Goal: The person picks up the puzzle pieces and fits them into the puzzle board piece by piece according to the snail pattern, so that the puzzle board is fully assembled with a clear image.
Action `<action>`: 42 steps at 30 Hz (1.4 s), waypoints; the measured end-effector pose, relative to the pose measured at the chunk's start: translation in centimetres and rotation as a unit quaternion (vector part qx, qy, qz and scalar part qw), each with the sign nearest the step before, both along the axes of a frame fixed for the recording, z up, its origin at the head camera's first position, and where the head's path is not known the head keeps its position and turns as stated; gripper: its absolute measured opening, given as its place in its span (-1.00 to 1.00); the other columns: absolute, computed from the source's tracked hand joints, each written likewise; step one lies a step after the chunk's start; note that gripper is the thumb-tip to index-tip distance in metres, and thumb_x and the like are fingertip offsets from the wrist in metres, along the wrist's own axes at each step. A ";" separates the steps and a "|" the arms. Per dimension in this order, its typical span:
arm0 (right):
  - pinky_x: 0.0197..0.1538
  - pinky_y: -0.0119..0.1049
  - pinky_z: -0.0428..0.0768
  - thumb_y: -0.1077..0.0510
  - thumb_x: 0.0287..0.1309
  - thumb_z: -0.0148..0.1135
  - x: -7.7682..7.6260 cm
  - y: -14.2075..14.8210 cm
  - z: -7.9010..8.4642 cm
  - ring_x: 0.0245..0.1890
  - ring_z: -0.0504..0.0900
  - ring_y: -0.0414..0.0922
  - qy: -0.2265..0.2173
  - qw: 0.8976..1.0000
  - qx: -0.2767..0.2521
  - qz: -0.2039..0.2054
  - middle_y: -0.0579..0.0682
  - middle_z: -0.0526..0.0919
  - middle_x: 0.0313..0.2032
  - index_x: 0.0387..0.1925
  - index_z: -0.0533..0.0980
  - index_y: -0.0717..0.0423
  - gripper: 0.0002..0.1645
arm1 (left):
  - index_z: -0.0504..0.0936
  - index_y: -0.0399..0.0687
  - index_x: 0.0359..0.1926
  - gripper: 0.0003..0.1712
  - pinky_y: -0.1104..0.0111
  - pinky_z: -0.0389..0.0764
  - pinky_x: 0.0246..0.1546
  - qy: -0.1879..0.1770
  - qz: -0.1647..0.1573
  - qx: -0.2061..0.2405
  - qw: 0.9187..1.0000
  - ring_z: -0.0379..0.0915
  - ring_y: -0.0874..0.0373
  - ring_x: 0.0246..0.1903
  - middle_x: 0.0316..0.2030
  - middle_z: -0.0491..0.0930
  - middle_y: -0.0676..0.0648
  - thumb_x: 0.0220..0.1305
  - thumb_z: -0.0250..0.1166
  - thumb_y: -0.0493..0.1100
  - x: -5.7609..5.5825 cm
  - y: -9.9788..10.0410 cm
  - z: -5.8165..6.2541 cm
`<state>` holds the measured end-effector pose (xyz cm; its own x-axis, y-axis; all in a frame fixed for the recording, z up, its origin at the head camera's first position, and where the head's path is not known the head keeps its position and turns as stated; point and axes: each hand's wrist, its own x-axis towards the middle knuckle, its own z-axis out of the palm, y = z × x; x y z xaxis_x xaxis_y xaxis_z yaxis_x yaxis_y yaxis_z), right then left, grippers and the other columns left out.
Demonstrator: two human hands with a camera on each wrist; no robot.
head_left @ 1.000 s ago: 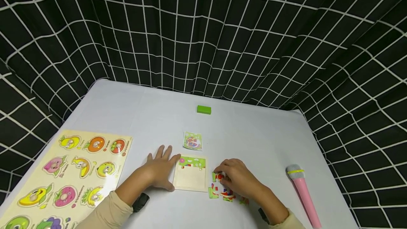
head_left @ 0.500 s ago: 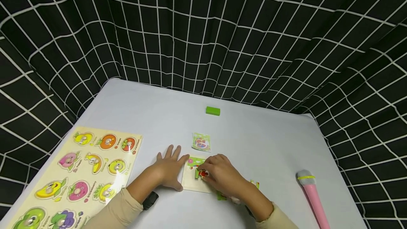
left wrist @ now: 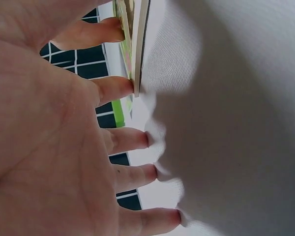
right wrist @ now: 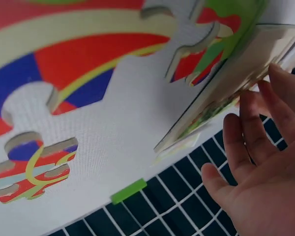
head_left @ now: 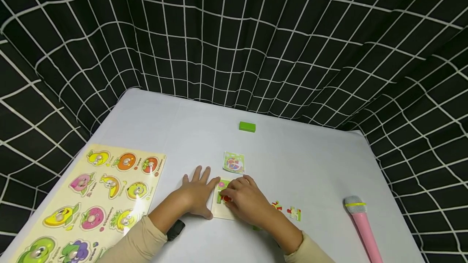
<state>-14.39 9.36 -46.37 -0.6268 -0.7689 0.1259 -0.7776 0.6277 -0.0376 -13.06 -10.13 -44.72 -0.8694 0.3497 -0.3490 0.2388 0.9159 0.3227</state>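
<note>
A: What is closest to the person?

B: A cream board of colourful knobbed fruit shapes (head_left: 133, 176) on the left, and a pink-handled toy microphone with a grey head (head_left: 365, 232) on the right.

A: And the hands?

B: They are apart. The left hand (head_left: 196, 196) has its fingers spread, thumb and forefinger against the left edge of a shallow, square, pale wooden puzzle tray (head_left: 221, 213). The right hand (head_left: 246, 201) pinches a green-and-red cardboard-thin jigsaw piece (head_left: 219, 199) at the tray's left side, just nearer than the pink-flower section (head_left: 221, 184) in the far corner. I can't tell whether it lies flat yet.

A: How would you seat it well?

B: I'd let the left hand brace the tray — no squeezing — then square the piece to the left wall, line up its knobs with the row beyond, and press straight down. Forcing it at a tilt could lift its neighbours.

A: The other pieces?

B: Red-and-white loose jigsaw pieces (head_left: 294, 213) lie to the right, partly behind the forearm.

A: Farther off?

B: A small printed picture card (head_left: 234, 162), handy as a guide, I'd judge; then a bright green rectangular block (head_left: 247, 127).
</note>
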 end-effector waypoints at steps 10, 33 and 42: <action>0.25 -0.09 0.34 0.01 0.06 0.42 -0.1 -0.3 0.3 -0.08 0.52 -0.15 0.004 1.000 -0.001 -0.009 -0.22 0.64 -0.23 -0.15 0.68 -0.15 -0.74 | 0.24 0.00 0.43 0.16 -0.37 0.06 0.23 0.002 -0.005 -0.002 1.000 -0.25 -0.34 0.46 0.48 -0.02 -0.32 -0.19 0.57 0.17 -0.1 0.0 0.0; 0.26 -0.05 0.36 0.07 0.10 0.40 0.3 2.2 1.8 0.04 0.54 -0.14 -0.096 0.994 -0.031 -0.033 -0.19 0.69 -0.10 -0.08 0.66 -0.07 -0.70 | 0.23 -0.02 0.43 0.17 -0.38 0.03 0.24 -0.006 -0.006 0.012 1.000 -0.26 -0.35 0.46 0.48 -0.04 -0.34 -0.20 0.58 0.15 0.0 0.4 -0.1; 0.25 -0.02 0.34 0.05 0.01 0.46 0.4 7.0 2.0 0.04 0.54 -0.10 -0.103 0.989 -0.039 -0.102 -0.15 0.69 -0.09 -0.12 0.66 -0.07 -0.67 | 0.25 -0.06 0.42 0.17 -0.41 0.00 0.23 -0.003 0.001 0.022 1.000 -0.26 -0.38 0.45 0.47 -0.04 -0.36 -0.23 0.60 0.09 0.0 0.0 0.1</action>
